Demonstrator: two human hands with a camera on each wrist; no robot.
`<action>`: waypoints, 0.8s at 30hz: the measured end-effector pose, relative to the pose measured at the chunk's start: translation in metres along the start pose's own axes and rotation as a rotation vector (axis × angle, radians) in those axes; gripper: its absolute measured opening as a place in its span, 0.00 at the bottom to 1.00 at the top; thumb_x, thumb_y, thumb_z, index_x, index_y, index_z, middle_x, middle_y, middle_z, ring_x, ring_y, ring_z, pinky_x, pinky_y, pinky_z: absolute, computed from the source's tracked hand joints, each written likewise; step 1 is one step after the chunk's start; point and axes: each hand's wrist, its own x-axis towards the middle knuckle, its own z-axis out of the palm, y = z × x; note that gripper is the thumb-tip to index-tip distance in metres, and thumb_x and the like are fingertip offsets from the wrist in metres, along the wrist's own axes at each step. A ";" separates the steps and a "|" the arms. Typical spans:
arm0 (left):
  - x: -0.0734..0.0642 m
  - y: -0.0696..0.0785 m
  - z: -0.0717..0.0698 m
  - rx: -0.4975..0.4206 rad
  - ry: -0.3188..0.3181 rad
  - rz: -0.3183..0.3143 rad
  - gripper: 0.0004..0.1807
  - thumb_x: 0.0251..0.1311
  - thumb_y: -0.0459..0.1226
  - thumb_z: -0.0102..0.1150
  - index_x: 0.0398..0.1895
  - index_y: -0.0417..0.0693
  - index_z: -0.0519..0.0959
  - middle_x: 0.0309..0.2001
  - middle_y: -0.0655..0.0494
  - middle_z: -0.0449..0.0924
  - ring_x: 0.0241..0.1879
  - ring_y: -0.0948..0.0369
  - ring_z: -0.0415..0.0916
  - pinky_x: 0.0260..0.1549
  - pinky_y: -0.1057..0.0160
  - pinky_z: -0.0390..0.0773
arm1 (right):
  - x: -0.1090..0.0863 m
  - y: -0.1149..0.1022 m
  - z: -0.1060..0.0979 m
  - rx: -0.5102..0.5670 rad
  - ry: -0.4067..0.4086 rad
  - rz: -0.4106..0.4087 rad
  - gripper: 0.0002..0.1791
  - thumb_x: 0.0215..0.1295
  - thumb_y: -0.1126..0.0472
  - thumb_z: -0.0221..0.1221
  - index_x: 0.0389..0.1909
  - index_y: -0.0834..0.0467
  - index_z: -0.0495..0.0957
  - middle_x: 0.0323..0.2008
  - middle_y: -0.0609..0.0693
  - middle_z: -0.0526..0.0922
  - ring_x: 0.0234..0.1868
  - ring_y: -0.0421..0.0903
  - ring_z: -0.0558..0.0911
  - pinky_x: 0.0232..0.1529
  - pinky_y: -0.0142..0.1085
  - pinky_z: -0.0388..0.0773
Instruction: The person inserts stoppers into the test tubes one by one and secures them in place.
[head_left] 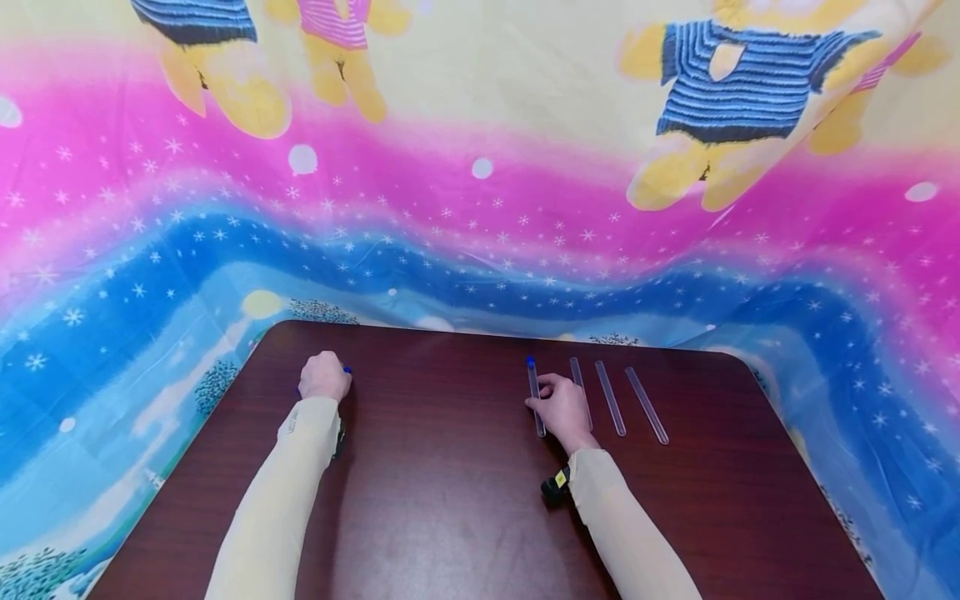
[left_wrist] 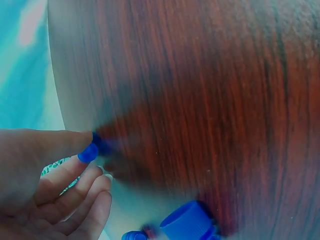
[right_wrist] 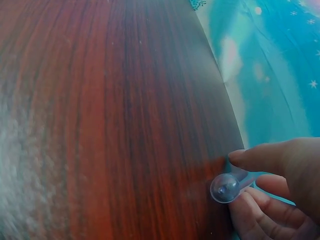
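Observation:
Far left on the table, my left hand (head_left: 325, 377) pinches a small blue cap (left_wrist: 88, 153) between thumb and forefinger. More blue caps lie near it, among them a larger-looking ribbed cap (left_wrist: 186, 223) and another cap (left_wrist: 134, 235) at the bottom edge of the left wrist view. My right hand (head_left: 564, 408) holds a clear test tube (head_left: 534, 385) by its middle, thumb on one side and fingers on the other. A blue cap (head_left: 530, 362) sits on that tube's far end. Its rounded bottom (right_wrist: 224, 189) points toward the right wrist camera.
Right of my right hand lie three clear tubes without caps: a partly hidden tube (head_left: 575, 368), a middle tube (head_left: 610, 398) and an outer tube (head_left: 647, 406). The dark wooden table (head_left: 435, 483) ends at a patterned cloth (head_left: 480, 250) behind it.

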 end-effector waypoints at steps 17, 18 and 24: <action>-0.001 0.003 -0.005 -0.101 0.055 0.045 0.10 0.62 0.31 0.58 0.44 0.36 0.79 0.47 0.33 0.81 0.47 0.37 0.77 0.45 0.40 0.79 | -0.003 0.000 -0.002 0.017 0.000 -0.008 0.23 0.58 0.60 0.75 0.53 0.60 0.83 0.30 0.49 0.83 0.23 0.43 0.79 0.27 0.39 0.80; -0.002 0.003 -0.006 -0.110 0.058 0.050 0.12 0.62 0.31 0.58 0.47 0.36 0.79 0.49 0.32 0.80 0.48 0.36 0.77 0.48 0.39 0.78 | -0.004 0.000 -0.002 0.019 -0.001 -0.010 0.23 0.58 0.60 0.75 0.54 0.61 0.83 0.30 0.49 0.83 0.23 0.43 0.79 0.27 0.39 0.80; -0.005 0.009 -0.010 -0.140 0.073 0.081 0.12 0.64 0.33 0.62 0.48 0.37 0.76 0.49 0.32 0.80 0.49 0.36 0.76 0.50 0.39 0.76 | -0.004 0.000 -0.002 0.031 0.007 -0.006 0.23 0.58 0.59 0.75 0.54 0.59 0.83 0.32 0.49 0.83 0.25 0.43 0.79 0.28 0.39 0.80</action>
